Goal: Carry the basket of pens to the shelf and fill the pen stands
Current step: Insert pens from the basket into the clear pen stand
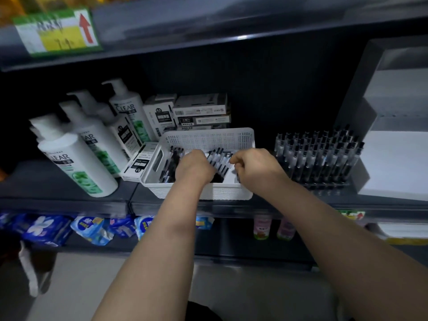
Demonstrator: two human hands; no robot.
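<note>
Your feed's dim, near black behind your left hand (194, 166) and right hand (256, 169), a glare spot on the shelf edge (242, 37) above them, price label (58, 31) up-left smeared, shelf lines bowed at borders.

1. A white basket (208, 138) stood on the dark shelf (69, 201), at its front edge.
2. Black pens (220, 158) lay inside the basket.
3. The left hand (193, 166) reached down among the pens, back upward and fingers hidden.
4. The right hand (254, 167) was in the basket's right end, its fingers curled round a few pens.
5. A stand (324, 185) packed with upright pens stood just right of the basket.
6. White shampoo bottles (76, 163) leaned at the left.
7. Pen boxes (201, 112) were stacked behind the basket.
8. Blue packets (46, 228) lay on the shelf below.
</note>
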